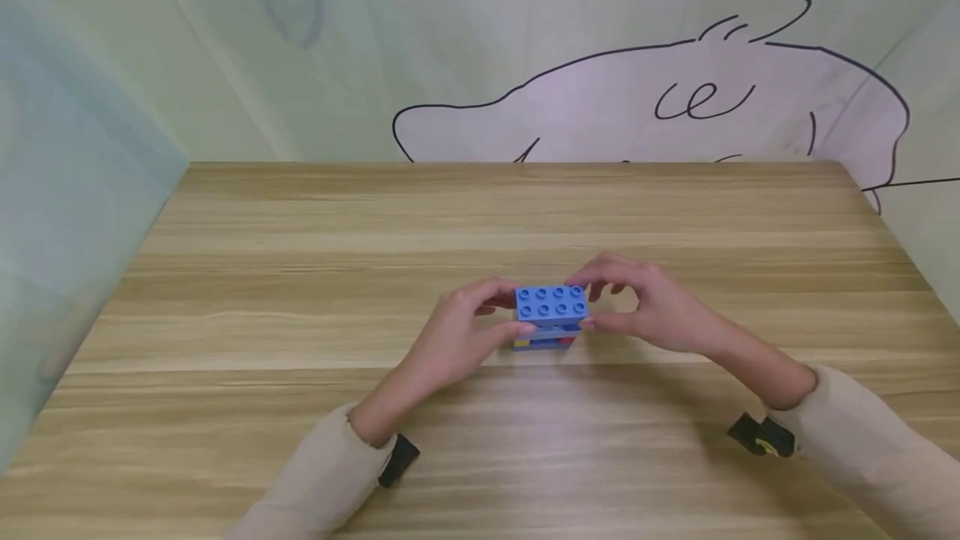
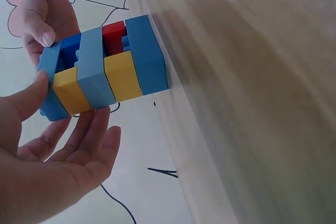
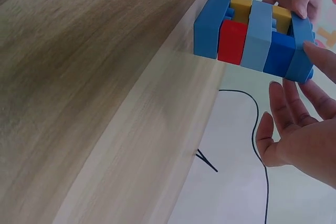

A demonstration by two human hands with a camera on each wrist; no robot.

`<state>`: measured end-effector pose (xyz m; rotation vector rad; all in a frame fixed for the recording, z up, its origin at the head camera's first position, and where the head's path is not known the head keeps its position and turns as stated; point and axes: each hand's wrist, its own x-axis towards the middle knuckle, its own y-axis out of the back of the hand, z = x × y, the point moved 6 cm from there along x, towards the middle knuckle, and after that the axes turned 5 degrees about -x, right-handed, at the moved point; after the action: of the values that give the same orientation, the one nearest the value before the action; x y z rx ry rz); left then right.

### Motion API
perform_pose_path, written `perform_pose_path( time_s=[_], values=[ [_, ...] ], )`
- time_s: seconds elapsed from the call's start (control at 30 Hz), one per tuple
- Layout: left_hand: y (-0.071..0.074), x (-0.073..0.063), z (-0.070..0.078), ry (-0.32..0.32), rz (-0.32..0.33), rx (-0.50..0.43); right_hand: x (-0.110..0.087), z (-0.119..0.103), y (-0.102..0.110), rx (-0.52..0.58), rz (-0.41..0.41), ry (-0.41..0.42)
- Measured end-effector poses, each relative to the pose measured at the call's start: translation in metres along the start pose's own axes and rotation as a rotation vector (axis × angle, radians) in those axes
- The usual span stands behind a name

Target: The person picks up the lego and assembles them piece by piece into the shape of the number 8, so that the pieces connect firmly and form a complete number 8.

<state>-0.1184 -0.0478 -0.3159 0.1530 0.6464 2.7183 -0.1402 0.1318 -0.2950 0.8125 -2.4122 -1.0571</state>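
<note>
A small tower of toy building bricks stands on the wooden table, topped by a long blue brick [image 1: 551, 303] with several studs. My left hand [image 1: 456, 338] pinches this top brick's left end between thumb and fingers. At its right end, the thumb and fingers of my right hand [image 1: 663, 307] grip the same brick. Beneath it sit a yellow brick [image 2: 72, 92] and a dark blue brick [image 3: 280, 53], then a lighter blue long brick [image 3: 256, 36]. Lower down are another yellow brick [image 2: 124, 76] and a red brick [image 3: 232, 42], resting on a bottom blue brick [image 2: 149, 53].
The wood-grain table [image 1: 300, 273] stretches around the tower on all sides. Behind its far edge hangs a pale backdrop [image 1: 450, 23] with black line drawings. Dark straps [image 1: 399, 461] show at both sleeve cuffs.
</note>
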Motion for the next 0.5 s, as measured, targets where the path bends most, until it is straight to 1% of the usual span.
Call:
perform_pose_path(
  time_s=[0.13, 0.37, 0.5],
  values=[
    [0.0006, -0.0001, 0.0019, -0.012, -0.006, 0.014, -0.0011, 0.0004, 0.0003, 0.013, 0.012, -0.006],
    [0.0010, -0.0004, 0.0028, 0.002, -0.032, 0.018, -0.0028, 0.0052, -0.0026, 0.006, 0.017, -0.054],
    [0.0013, -0.0005, 0.0036, -0.011, -0.041, 0.022, -0.0043, 0.0066, -0.0041, 0.018, 0.016, -0.045]
  ],
)
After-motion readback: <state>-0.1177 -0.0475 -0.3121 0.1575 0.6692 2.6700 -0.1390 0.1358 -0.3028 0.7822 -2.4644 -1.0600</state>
